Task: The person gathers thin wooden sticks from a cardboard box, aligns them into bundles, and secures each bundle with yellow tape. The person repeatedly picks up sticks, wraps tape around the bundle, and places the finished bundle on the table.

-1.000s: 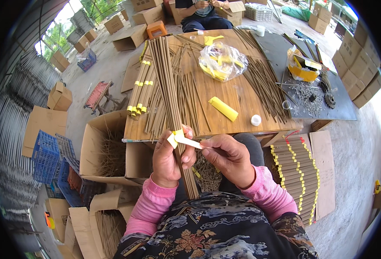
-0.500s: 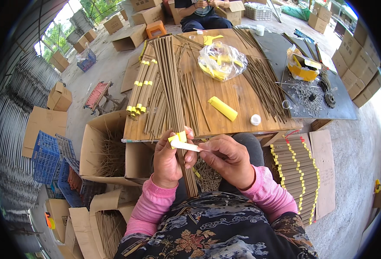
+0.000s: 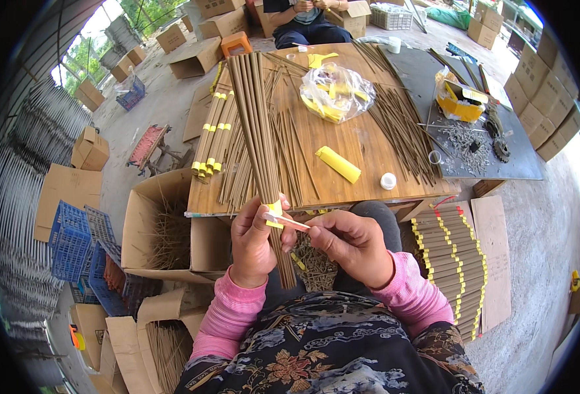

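Frame centre | I see left hand (image 3: 249, 248) clasping sticks (image 3: 257, 138) | right hand (image 3: 354, 244) pinching strip (image 3: 292, 224) (thin, I judge) | lopsided tug could tear it

Workshop (wooden table (image 3: 362, 143), stacked cartons (image 3: 532, 80))

Bright daylight, blown-out openings, curved edges, dark corners
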A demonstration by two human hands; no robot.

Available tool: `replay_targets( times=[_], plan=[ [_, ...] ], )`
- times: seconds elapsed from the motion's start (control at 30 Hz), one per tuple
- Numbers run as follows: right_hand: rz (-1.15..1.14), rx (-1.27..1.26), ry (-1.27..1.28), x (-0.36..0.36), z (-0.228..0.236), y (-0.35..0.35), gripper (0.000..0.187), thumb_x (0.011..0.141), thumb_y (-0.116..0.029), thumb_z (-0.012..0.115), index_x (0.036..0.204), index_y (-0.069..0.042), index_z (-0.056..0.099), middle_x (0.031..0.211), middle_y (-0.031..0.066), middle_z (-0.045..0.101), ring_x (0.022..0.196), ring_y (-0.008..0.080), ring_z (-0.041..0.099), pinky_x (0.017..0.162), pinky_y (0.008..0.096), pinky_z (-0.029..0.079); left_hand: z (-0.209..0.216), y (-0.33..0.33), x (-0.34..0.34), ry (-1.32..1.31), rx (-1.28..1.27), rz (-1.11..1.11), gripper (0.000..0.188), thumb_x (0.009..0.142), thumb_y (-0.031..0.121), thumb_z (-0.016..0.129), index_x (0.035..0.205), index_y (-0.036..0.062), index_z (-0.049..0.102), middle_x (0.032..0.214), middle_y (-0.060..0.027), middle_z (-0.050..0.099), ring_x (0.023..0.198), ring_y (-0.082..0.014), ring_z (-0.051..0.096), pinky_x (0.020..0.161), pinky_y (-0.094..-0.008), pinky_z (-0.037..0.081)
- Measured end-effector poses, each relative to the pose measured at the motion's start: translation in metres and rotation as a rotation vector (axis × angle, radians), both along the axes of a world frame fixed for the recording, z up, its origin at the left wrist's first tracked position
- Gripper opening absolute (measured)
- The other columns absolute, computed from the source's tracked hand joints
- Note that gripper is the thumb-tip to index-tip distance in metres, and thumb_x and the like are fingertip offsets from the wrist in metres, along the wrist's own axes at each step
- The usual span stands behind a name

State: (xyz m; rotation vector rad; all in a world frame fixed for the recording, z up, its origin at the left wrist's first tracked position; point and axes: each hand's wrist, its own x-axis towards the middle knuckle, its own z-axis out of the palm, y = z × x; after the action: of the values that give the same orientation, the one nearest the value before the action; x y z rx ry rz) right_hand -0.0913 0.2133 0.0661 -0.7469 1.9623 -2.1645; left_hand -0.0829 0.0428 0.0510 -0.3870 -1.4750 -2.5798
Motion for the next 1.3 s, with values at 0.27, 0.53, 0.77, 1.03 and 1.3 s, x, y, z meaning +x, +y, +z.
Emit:
replay_targets(
  times=[0.27,0.53,0.77,1.03,1.3],
  plan=[
    [0.255,-0.148,-0.328,-0.009,-0.002,0.000,0.014,0.086,-0.015,0.057,0.087,-0.001,0.059,0.068,-0.0006,0.057,0.057,0.0031,0.048,0.050,0.0169,0.037,-0.004,-0.003,0.002,-0.078,0.346,-0.240,0.024,0.090,0.020,0.048,0.111,0.0091,0.055,0.101,-0.0154,0.053,0.059,-0.0182,0.054,0.040,-0.0257,0.041],
    [0.269,-0.116,-0.354,-0.011,-0.003,-0.001,0.012,0.085,-0.014,0.058,0.084,-0.003,0.059,0.065,0.0001,0.058,0.052,0.0023,0.045,0.045,0.0158,0.033,-0.004,-0.003,0.000,-0.106,0.321,-0.225,0.025,0.091,0.023,0.046,0.108,0.0086,0.056,0.100,-0.0159,0.052,0.058,-0.0176,0.053,0.039,-0.0243,0.040],
    [0.248,-0.134,-0.377,-0.012,-0.001,0.003,0.012,0.085,-0.013,0.058,0.083,0.000,0.058,0.067,-0.0012,0.056,0.060,0.0039,0.050,0.054,0.0174,0.040,0.000,-0.006,-0.003,-0.175,0.422,-0.342,0.034,0.091,0.030,0.045,0.101,-0.0023,0.050,0.095,-0.0120,0.049,0.053,-0.0133,0.050,0.037,-0.0232,0.038],
    [0.284,-0.115,-0.400,-0.012,-0.004,0.006,0.012,0.085,-0.014,0.058,0.084,-0.001,0.058,0.068,-0.0013,0.056,0.060,0.0034,0.050,0.052,0.0169,0.038,0.004,-0.005,-0.004,-0.191,0.438,-0.397,0.036,0.092,0.032,0.042,0.101,-0.0027,0.045,0.090,-0.0107,0.043,0.045,-0.0091,0.043,0.030,-0.0202,0.030],
    [-0.253,-0.184,-0.247,-0.032,-0.029,0.044,0.014,0.087,-0.012,0.055,0.092,0.000,0.060,0.072,-0.0021,0.057,0.062,0.0025,0.045,0.055,0.0176,0.037,-0.002,-0.011,-0.009,-0.188,0.378,-0.321,0.034,0.092,0.027,0.044,0.102,-0.0042,0.051,0.093,-0.0115,0.049,0.052,-0.0126,0.048,0.037,-0.0229,0.035]
  ],
)
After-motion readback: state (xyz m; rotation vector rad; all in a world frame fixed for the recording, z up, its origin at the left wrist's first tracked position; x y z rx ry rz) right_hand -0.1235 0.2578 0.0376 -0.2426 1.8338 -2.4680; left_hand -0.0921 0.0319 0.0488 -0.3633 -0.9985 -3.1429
